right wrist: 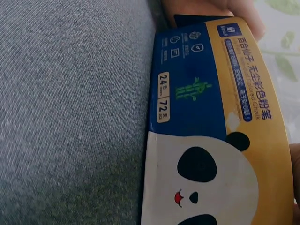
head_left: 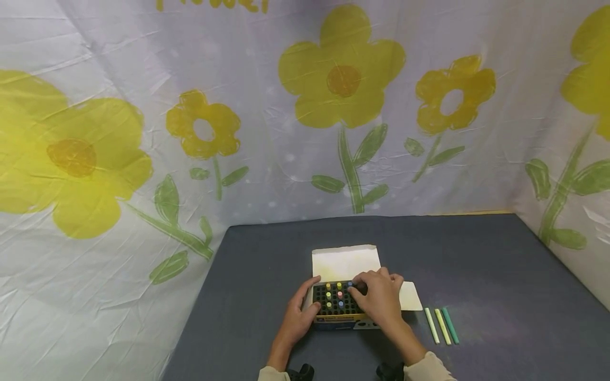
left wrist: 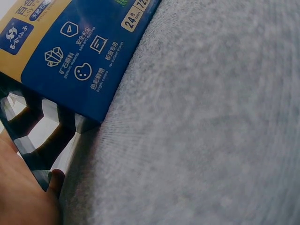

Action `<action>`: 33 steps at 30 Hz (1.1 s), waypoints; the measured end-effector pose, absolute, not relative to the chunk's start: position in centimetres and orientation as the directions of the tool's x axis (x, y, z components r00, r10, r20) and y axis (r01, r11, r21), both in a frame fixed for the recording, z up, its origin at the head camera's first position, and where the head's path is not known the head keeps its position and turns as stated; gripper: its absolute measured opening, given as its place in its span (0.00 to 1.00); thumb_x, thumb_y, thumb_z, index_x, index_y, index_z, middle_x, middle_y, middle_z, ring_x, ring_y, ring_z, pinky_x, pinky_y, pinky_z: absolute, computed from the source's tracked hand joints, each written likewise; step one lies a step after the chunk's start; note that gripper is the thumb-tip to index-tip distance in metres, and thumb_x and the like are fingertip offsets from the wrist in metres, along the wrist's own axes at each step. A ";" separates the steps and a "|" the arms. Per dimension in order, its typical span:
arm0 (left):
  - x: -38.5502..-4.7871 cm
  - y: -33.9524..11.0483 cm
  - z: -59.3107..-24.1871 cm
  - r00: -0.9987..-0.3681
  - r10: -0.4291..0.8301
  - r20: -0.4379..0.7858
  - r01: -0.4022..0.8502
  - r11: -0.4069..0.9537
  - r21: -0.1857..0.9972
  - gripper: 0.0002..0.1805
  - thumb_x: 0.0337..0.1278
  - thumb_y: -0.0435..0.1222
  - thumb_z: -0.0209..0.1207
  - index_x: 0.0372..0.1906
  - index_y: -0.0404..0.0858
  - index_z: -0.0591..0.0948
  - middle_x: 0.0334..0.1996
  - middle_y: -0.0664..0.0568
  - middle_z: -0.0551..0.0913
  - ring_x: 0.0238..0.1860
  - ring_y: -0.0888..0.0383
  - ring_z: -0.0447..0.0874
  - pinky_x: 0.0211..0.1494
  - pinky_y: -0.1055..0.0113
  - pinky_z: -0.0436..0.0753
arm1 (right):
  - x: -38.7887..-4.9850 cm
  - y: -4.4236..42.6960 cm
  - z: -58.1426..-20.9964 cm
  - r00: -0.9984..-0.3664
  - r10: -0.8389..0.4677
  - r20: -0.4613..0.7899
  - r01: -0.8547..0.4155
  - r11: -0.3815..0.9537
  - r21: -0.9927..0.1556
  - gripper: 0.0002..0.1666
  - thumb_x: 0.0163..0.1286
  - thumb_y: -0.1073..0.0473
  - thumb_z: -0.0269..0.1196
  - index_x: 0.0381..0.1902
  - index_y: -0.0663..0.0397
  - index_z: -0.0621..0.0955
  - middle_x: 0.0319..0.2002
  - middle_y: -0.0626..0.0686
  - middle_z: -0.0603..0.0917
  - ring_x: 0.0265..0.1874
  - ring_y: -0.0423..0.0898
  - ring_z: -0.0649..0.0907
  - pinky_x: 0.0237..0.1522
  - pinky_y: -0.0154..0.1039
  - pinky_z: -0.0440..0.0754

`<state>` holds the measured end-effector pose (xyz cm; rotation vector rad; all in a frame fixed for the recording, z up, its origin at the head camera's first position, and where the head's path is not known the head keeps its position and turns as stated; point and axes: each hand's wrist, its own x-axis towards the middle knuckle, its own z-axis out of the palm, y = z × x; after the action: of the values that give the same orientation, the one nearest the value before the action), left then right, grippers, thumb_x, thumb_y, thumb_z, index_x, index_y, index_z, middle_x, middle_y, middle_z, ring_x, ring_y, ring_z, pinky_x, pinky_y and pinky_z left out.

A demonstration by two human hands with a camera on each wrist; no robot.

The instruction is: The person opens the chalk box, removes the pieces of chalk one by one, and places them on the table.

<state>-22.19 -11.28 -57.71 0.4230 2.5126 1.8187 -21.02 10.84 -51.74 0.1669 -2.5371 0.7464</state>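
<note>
An open chalk box (head_left: 340,319) lies on the table, its dark tray of round holes holding several coloured chalk sticks upright. My left hand (head_left: 296,320) grips the box's left end, thumb at the front corner and a finger towards the back. At the tray's back right, my right hand (head_left: 381,297) pinches a blue chalk stick (head_left: 350,284) between thumb and forefinger; most of the stick is hidden. In the right wrist view, the printed front (right wrist: 201,112) shows a panda and "Colored Chalk". The left wrist view has the cut-out end (left wrist: 49,126) beside my palm.
To the right of the box lie three loose chalks: a pale one (head_left: 431,325), a yellow one (head_left: 442,326) and a green one (head_left: 450,325). The white lid (head_left: 345,263) stands up behind the tray, and a side flap (head_left: 411,296) sticks out right. A flower-printed cloth (head_left: 267,185) hangs behind the grey table (head_left: 514,296).
</note>
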 end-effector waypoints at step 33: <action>-22.2 -11.2 -57.3 -0.964 0.235 0.125 0.180 0.228 0.957 0.34 0.64 0.29 0.55 0.73 0.57 0.71 0.69 0.47 0.74 0.52 0.56 0.79 0.46 0.66 0.80 | -21.1 10.3 -51.4 -0.843 0.054 0.534 -0.303 0.773 -0.557 0.08 0.54 0.60 0.78 0.29 0.47 0.87 0.21 0.45 0.85 0.29 0.42 0.70 0.53 0.62 0.60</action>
<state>-22.16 -11.24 -57.29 0.4099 2.4262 1.8799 -21.11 10.26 -51.42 0.1859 -2.4285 0.8882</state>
